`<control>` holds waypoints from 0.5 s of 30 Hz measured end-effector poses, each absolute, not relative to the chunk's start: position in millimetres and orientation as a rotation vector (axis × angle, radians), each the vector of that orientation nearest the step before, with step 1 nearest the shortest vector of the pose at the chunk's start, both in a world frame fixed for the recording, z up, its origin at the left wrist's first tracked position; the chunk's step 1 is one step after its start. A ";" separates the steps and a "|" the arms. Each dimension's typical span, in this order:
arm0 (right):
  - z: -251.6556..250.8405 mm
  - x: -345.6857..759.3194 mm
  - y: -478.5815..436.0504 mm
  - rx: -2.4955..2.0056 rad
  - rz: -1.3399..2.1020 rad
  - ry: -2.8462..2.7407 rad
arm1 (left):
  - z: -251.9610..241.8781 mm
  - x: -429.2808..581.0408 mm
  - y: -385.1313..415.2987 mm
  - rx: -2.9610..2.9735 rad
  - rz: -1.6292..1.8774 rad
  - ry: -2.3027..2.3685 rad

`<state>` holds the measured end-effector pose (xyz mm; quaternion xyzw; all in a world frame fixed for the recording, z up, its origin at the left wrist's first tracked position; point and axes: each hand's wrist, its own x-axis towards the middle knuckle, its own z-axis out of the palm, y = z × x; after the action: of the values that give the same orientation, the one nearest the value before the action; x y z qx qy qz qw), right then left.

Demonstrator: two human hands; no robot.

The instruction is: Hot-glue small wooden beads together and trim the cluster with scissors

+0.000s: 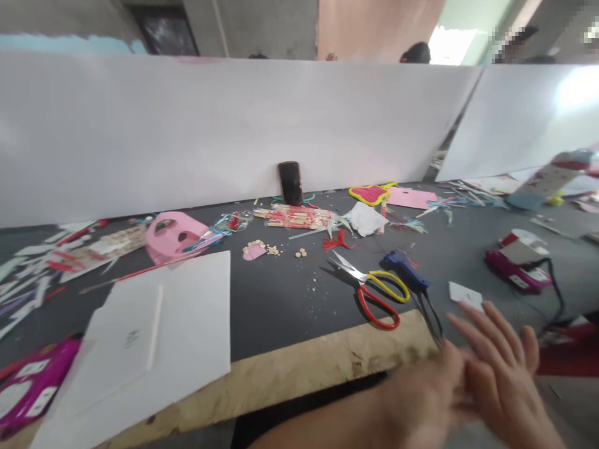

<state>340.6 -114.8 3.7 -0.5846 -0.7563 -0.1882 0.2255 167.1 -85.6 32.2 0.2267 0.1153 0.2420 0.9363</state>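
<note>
Scissors (361, 277) lie on the dark tabletop (276, 299) near its wooden front edge (327, 365): pale metal blades, one handle loop yellow, one red, loops spread apart. Long axis runs diagonally; tips point away and left, loops toward the near right. A blue corded tool (406, 269) lies just beside them. Right hand (498, 368): fingers extended and spread, touching the left hand (433, 383), which is blurred; its grip cannot be determined.
</note>
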 end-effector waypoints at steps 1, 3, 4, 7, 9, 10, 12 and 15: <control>7.9 350.5 -109.0 -1.786 -0.562 -1.968 | 36.9 154.1 -80.3 0.414 0.520 0.191; 17.5 361.6 -100.7 -1.985 -0.631 -1.742 | 43.3 130.0 -65.9 0.313 0.648 0.204; 22.9 359.5 -98.2 -1.980 -0.642 -1.678 | 44.6 121.2 -58.9 0.281 0.710 0.220; 37.0 320.4 -96.3 -1.758 -0.593 -1.739 | 42.0 115.2 -48.0 0.222 0.718 0.294; 40.1 283.2 -97.5 -1.480 -0.460 -1.929 | 38.8 124.3 -50.9 0.232 0.711 0.319; 39.2 268.3 -97.4 -1.326 -0.383 -2.065 | 38.3 129.8 -54.3 0.252 0.703 0.302; 34.0 254.7 -92.5 -1.077 -0.277 -2.362 | 40.0 136.3 -62.6 0.298 0.668 0.250; 25.5 274.5 -69.1 -1.305 -0.371 -2.260 | 46.5 124.2 -72.5 0.341 0.711 0.243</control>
<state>274.5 -69.1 25.5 -0.4794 -0.8301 -0.1364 0.2499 124.2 -72.5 46.5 0.1659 0.1182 0.3457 0.9160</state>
